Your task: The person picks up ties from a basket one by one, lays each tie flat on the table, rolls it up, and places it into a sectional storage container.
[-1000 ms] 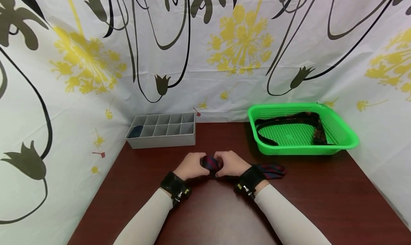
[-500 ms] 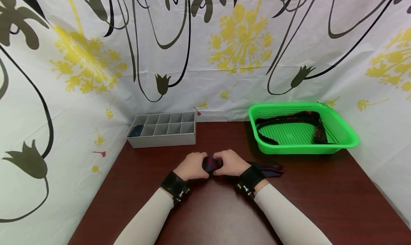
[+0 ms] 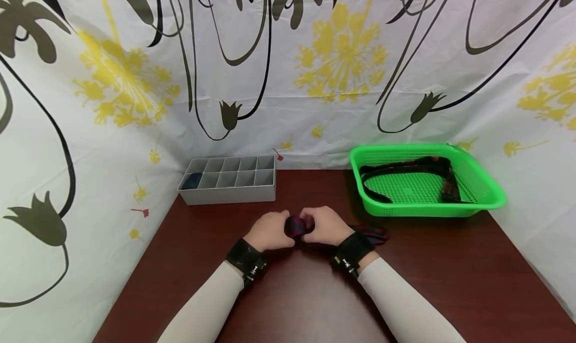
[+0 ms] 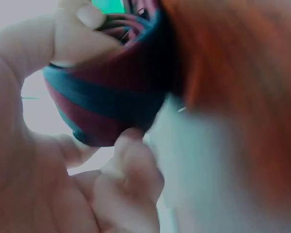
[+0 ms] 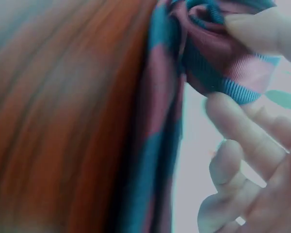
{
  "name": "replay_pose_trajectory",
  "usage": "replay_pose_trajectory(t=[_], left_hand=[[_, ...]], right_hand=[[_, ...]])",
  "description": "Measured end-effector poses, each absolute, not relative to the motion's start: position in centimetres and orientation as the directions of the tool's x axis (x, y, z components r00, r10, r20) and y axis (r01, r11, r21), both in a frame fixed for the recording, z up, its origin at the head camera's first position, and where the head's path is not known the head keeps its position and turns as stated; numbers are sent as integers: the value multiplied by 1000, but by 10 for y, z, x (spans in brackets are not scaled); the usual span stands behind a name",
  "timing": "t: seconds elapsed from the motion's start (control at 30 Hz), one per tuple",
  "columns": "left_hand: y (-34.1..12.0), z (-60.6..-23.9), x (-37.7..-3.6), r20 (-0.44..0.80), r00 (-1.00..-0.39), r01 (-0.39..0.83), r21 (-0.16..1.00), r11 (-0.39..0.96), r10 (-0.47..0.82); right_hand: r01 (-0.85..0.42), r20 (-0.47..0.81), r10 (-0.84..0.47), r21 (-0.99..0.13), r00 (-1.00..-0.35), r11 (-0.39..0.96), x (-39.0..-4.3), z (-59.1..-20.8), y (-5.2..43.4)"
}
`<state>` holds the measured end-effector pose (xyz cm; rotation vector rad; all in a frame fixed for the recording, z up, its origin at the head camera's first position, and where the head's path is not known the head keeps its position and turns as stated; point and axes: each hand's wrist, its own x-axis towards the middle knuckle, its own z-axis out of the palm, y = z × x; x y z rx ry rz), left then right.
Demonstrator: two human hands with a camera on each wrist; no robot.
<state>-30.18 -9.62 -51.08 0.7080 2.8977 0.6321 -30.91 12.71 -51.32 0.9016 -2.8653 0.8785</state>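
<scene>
Left hand (image 3: 270, 231) and right hand (image 3: 325, 226) curled around a rolled striped tie (image 3: 295, 225), pinching it from both sides, mid-worktop (image 3: 450, 273); loose tail trailing right toward green basket (image 3: 488, 185).

Floral curtain (image 3: 288, 58) behind brown table (image 3: 450, 283)

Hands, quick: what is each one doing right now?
Left hand: fingers curled round the rolled striped tie.
Right hand: gripping the same tie roll from the other side.

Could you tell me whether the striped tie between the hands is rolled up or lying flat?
Partly rolled: the striped tie forms a coil gripped by both hands, while its loose tail trails flat on the table.
</scene>
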Motion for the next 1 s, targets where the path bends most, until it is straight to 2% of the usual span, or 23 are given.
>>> replay_pose_trajectory(t=[0.13,0.37,0.6,0.67,0.87,1.0], left_hand=[[-95,-517,-304,9,-876,435,444,783,482],[-94,-510,-300,51,-885,447,376,812,464],[-97,-514,-303,-38,-870,417,470,777,491],[-97,-516,-303,-34,-870,416,484,769,492],[-96,-508,-300,8,-884,426,426,798,468],[-97,-510,-302,-11,-879,417,465,781,476]], right_hand=[[-516,132,-523,-480,-842,710,-310,-514,131],[-526,154,-543,-557,-825,642,-310,-507,131],[-496,4,-554,-450,-833,743,-306,-505,131],[-490,-7,-561,-478,-828,729,-304,-503,131],[-433,-27,-577,-633,-816,642,-302,-500,129],[-419,-47,-576,-638,-816,646,-306,-505,131]])
